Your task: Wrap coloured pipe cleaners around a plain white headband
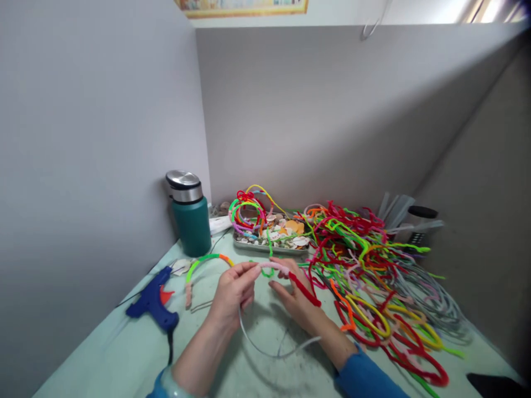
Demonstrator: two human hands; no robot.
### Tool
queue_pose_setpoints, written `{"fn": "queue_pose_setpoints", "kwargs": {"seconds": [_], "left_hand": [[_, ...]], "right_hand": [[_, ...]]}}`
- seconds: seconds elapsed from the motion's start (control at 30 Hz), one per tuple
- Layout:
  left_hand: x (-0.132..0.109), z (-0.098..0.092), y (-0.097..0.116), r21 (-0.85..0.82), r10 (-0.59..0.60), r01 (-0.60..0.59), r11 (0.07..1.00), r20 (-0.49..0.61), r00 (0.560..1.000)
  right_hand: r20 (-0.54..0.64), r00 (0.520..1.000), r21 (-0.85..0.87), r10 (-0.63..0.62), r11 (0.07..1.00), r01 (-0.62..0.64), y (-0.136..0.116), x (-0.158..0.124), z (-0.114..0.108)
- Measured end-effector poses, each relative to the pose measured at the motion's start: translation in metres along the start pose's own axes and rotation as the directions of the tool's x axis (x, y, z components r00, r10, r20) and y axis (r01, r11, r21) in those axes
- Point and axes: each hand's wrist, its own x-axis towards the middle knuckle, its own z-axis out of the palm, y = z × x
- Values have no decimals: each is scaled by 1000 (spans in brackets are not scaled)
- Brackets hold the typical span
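My left hand (pixel 237 290) is closed, thumb and forefinger pinching a thin band whose upper stretch is fuzzy pink (pixel 274 266) and then fuzzy red (pixel 305 289). From below that hand, a bare grey strip (pixel 265 352) curves down and to the right in an open loop above the table. My right hand (pixel 295 296) lies under the pink and red stretch, thumb and fingers spread; the red part crosses over its back. Behind the hands a green fuzzy strand (pixel 270 249) hangs down. Left of my left hand rests an arch wrapped in green, orange and pink (pixel 202 258).
A blue glue gun (pixel 155 303) lies at left, below a teal bottle (pixel 191 224). At the back, a metal tray (pixel 249 246) holds buttons or shell-like pieces and a coil of colored rings (pixel 236 213). Tangled pipe cleaners (pixel 352 237) and grey strips (pixel 440 301) fill the right.
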Motion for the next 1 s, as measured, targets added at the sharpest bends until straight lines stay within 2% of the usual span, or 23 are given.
{"fn": "queue_pose_setpoints", "kwargs": {"seconds": [0.1, 0.2, 0.3, 0.4, 0.47, 0.53, 0.67, 0.8, 0.9, 1.0], "left_hand": [[-1, 2, -2, 23, -33, 33, 999, 30, 999], [-1, 1, -3, 16, -22, 22, 1000, 26, 999], [2, -2, -4, -29, 16, -17, 999, -26, 1000], [7, -6, -5, -92, 23, -32, 995, -96, 995], [9, -8, -5, -125, 10, -27, 992, -134, 991], [11, -8, -5, -150, 2, -27, 988, -164, 987], [12, -9, -7, -201, -4, -34, 979, -184, 983], [14, -13, -10, -286, -50, 10, 958, -131, 990], [15, -16, -10, -363, -92, 53, 930, -91, 992], [15, -15, -8, -414, -118, 74, 907, -81, 990]], "right_hand": [[124, 989, 109, 77, 990, -91, 4, -2, 6], [163, 986, 82, 22, 996, -36, -2, -4, 7], [28, 999, -7, 27, 1000, -27, -11, -3, 6], [-132, 991, -90, 26, 995, -38, -12, -3, 8], [-202, 979, -144, -27, 990, -3, -10, -5, 9], [-215, 972, -216, -97, 975, 49, -8, -8, 10], [-86, 959, -370, -270, 903, 221, -12, -14, 5], [7, 911, -484, -412, 796, 364, -19, -14, 1], [-2, 882, -538, -472, 744, 397, -20, -12, 5], [-44, 892, -543, -450, 760, 357, -18, -13, 12]]}}
